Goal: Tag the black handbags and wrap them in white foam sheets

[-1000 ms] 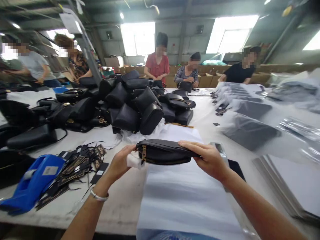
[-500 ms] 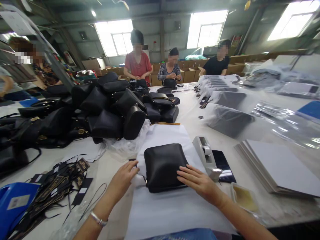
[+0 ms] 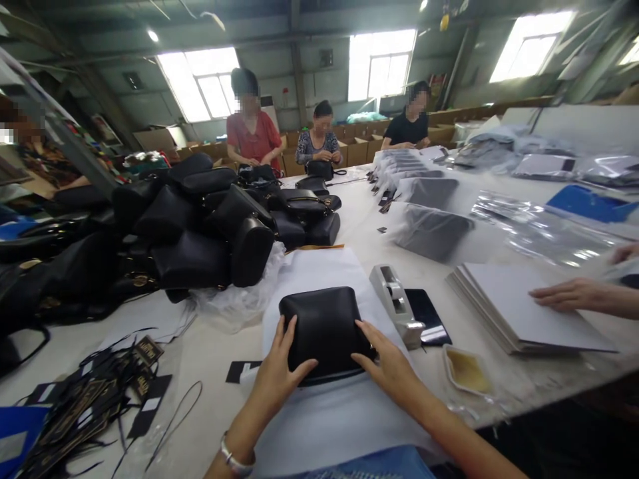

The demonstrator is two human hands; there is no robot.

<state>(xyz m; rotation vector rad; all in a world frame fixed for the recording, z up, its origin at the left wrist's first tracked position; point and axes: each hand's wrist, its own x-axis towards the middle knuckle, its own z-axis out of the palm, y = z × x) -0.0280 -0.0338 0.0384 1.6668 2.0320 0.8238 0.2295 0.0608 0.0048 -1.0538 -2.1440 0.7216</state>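
A black leather handbag (image 3: 324,326) lies on white wrapping paper (image 3: 319,419) in front of me. My left hand (image 3: 279,366) grips its left side, thumb on the near face and fingers along the edge. On the opposite side, my right hand (image 3: 382,359) holds the bag's right edge between thumb and fingers. A black tag (image 3: 242,371) sticks out to the left of the bag, beside my left wrist. Right of the bag stands a grey tape dispenser (image 3: 397,303), with a dark phone-like slab (image 3: 426,316) next to it.
Black handbags (image 3: 194,219) are heaped at the left, above a pile of black tags (image 3: 100,392). Bags in clear plastic (image 3: 429,226) stand in a row. A co-worker's hand (image 3: 574,294) rests on stacked grey boards (image 3: 524,332). Several people work across the table.
My left hand has moved from beside the bag onto its left side. My right hand has shifted to grip the right edge. A co-worker's hand has appeared on the boards. The view has turned right.
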